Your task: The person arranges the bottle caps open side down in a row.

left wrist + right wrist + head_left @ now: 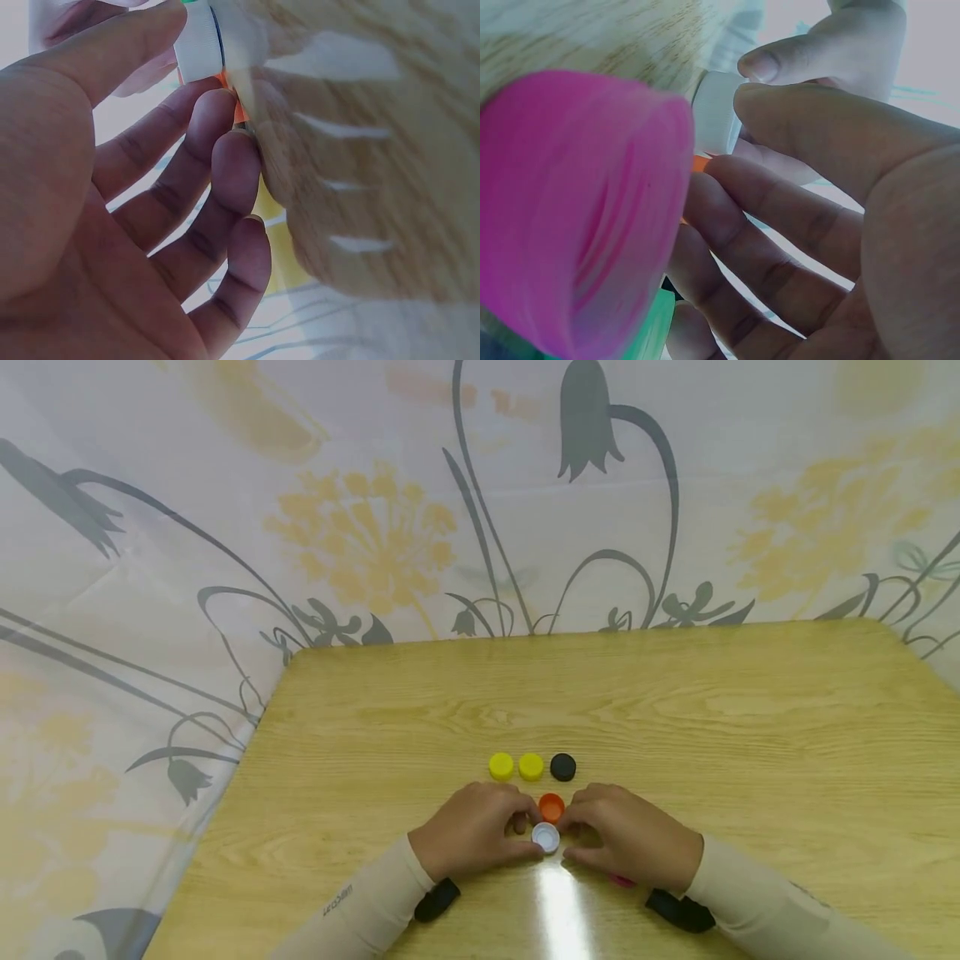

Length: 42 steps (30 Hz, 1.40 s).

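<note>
A white bottle cap (545, 838) lies hollow side up on the table, between both hands. My left hand (480, 831) grips it from the left, thumb at its near edge and index finger where it meets an orange cap (551, 808). From the other side my right hand (633, 831) holds the same white cap with curled thumb and index finger; its thumb overlaps the cap's edge in the right wrist view. The orange cap sits directly behind the white one, also hollow side up. Under the right hand is a pink cap (577, 210), mostly hidden in the head view.
Behind the orange cap stands a row of two yellow caps, left (501, 767) and middle (531, 767), and a black cap (562, 767). A green cap (652, 326) shows beside the pink one. Flower-printed cloth (510, 510) rises behind the wooden table (675, 710).
</note>
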Tool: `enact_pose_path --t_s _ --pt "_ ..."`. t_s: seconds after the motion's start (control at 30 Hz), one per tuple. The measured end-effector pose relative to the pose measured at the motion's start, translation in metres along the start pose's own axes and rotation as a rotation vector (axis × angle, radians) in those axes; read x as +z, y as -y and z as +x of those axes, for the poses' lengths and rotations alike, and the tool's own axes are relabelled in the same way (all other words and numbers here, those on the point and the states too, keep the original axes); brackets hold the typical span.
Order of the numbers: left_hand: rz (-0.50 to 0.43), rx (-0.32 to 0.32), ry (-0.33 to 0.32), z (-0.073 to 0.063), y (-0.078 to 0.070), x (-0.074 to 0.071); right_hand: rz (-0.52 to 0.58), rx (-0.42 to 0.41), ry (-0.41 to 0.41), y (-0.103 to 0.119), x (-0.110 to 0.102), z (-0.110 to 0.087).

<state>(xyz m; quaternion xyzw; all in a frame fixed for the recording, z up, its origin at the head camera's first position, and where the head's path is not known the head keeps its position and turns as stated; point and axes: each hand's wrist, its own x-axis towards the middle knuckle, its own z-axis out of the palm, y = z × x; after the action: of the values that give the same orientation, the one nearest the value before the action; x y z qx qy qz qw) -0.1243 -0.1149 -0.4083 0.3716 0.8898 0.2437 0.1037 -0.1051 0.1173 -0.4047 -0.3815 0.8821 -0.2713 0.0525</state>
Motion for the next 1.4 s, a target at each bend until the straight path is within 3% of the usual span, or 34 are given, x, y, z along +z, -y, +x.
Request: enact_pose_path --t_s 1.4 --pt "-0.053 -0.014 0.016 0.0017 -0.0006 0.0003 0.017 0.001 -0.013 -0.0015 -0.0004 -0.0004"
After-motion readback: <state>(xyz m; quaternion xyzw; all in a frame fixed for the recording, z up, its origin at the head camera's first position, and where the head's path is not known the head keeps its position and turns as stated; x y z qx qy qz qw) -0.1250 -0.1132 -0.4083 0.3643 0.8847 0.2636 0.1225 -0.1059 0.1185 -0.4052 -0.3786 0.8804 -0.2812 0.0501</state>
